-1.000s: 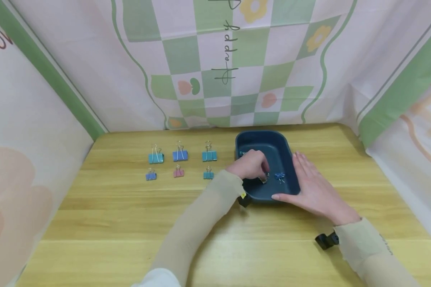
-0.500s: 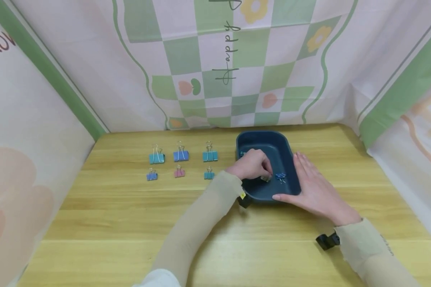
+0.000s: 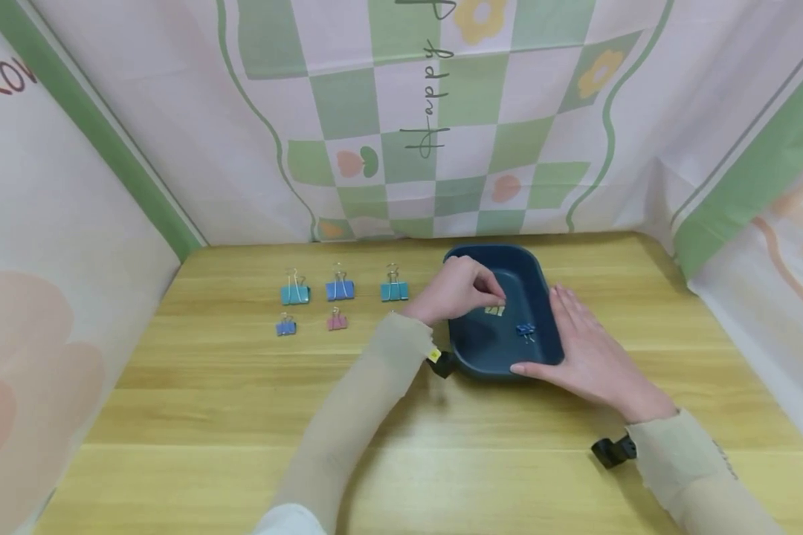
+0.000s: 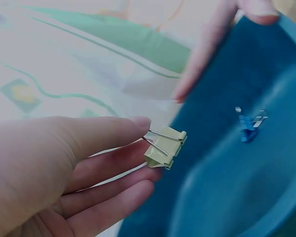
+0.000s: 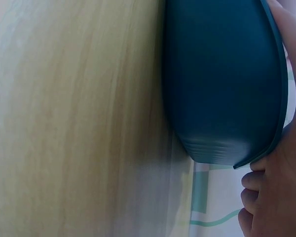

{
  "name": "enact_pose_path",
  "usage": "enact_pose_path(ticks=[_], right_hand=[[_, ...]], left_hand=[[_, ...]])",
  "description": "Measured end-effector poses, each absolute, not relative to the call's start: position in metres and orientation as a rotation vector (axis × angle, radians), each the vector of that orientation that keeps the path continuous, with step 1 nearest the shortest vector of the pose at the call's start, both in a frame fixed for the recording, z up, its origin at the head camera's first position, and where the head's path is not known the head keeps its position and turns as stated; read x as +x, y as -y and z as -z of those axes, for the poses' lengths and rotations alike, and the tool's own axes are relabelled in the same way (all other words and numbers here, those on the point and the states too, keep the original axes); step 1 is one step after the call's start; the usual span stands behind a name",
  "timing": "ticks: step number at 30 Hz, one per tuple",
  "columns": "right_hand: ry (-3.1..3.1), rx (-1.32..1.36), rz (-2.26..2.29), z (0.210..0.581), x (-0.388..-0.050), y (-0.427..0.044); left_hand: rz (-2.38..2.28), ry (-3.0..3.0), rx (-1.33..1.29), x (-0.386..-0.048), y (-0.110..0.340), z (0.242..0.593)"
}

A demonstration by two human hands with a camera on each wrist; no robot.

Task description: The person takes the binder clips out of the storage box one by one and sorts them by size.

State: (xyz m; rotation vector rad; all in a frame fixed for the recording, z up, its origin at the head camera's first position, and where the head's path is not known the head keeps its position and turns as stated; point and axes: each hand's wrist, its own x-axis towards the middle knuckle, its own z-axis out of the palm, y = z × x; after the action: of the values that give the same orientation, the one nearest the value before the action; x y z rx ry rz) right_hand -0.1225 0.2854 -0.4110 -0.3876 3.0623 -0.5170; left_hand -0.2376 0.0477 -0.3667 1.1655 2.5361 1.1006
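Note:
My left hand [image 3: 460, 288] is over the dark blue tray [image 3: 495, 355], pinching a small pale yellow binder clip [image 3: 494, 310]. In the left wrist view, thumb and fingers grip that clip by its wire handles, its body pointing away from the palm. A small blue binder clip [image 3: 525, 330] lies on the tray floor toward the right. Against the tray's right wall, my right hand [image 3: 589, 355] rests with straight fingers, its thumb along the near rim. The right wrist view shows the tray's outer wall [image 5: 224, 79] beside that hand.
Left of the tray, a back row holds a large teal clip [image 3: 296, 295], a large blue clip [image 3: 340, 290] and another teal clip [image 3: 394, 292]. In front lie a small blue clip [image 3: 285, 328] and a pink clip [image 3: 337, 322]. My left sleeve [image 3: 355, 401] crosses the wooden table [image 3: 194, 431].
The left hand has risen from the tray floor and shifted slightly back and left with the yellow binder clip. The left forearm now covers most of the small teal clip. The right hand stays put.

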Motion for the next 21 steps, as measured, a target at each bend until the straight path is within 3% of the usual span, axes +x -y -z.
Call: enact_pose_path(ticks=[11,21], right_hand=[[-3.061,-0.392,0.522,0.410,-0.123,-0.285],[-3.085,-0.416,0.505,0.413,-0.123,-0.285]], left_hand=[[-1.199,-2.614,1.100,-0.237,-0.004,0.332],[-1.253,-2.658,1.006,-0.230,0.039,0.326]])
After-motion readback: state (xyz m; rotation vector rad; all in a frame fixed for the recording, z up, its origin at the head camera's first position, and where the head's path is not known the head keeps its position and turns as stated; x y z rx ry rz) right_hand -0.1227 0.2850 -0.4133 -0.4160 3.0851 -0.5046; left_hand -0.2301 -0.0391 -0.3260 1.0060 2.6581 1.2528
